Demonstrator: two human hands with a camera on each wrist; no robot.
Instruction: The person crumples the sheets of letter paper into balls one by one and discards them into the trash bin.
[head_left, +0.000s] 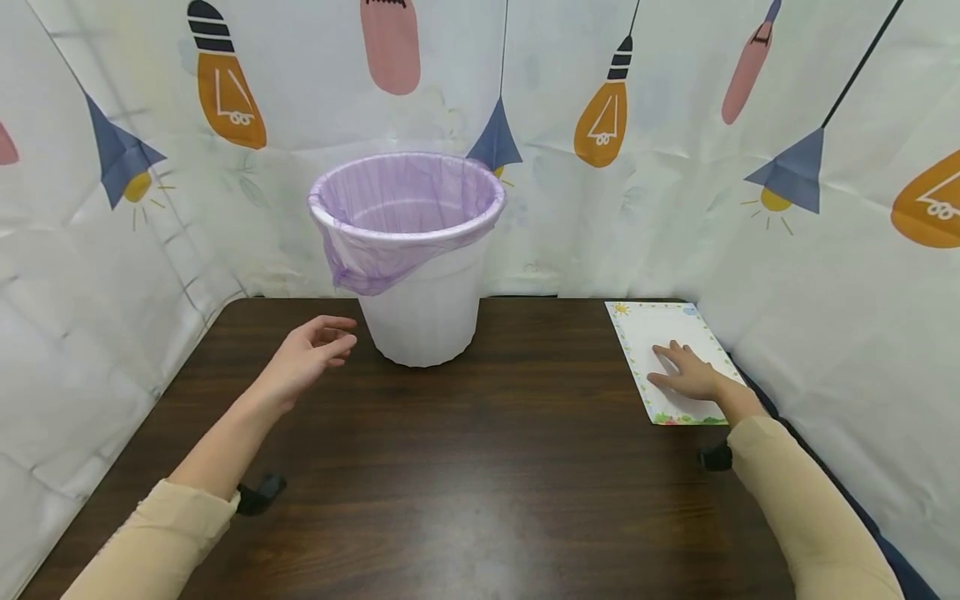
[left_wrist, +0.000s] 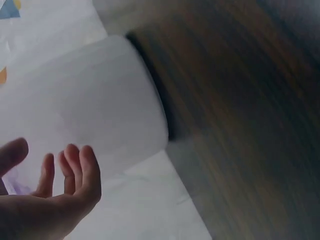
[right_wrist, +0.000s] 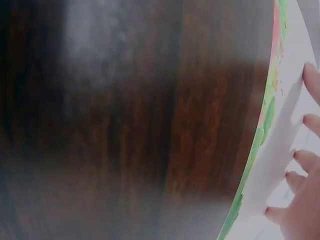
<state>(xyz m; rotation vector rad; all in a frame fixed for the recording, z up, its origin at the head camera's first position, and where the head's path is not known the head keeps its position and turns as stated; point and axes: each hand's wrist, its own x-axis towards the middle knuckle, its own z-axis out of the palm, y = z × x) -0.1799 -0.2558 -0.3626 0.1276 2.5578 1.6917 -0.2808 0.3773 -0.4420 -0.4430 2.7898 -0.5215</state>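
A white trash can (head_left: pixel 427 312) stands at the back of the dark wooden table, lined with a purple plastic bag (head_left: pixel 375 265) folded over its rim. My left hand (head_left: pixel 309 354) hovers just left of the can, fingers loosely bent and holding nothing. In the left wrist view that hand (left_wrist: pixel 65 192) overlaps the can's white side (left_wrist: pixel 100 95). At the right, a sheet of paper (head_left: pixel 637 333) with a colourful printed border lies on the table. Spread fingers of my right hand (head_left: pixel 692 379) rest over the sheet. The right wrist view shows the fingertips at the paper (right_wrist: pixel 270 165).
The dark wooden table (head_left: pixel 465 475) extends in front of both arms. A white curtain (head_left: pixel 562 225) printed with lamps and bulbs hangs behind and on both sides. Black wrist straps (head_left: pixel 262 494) sit on both forearms.
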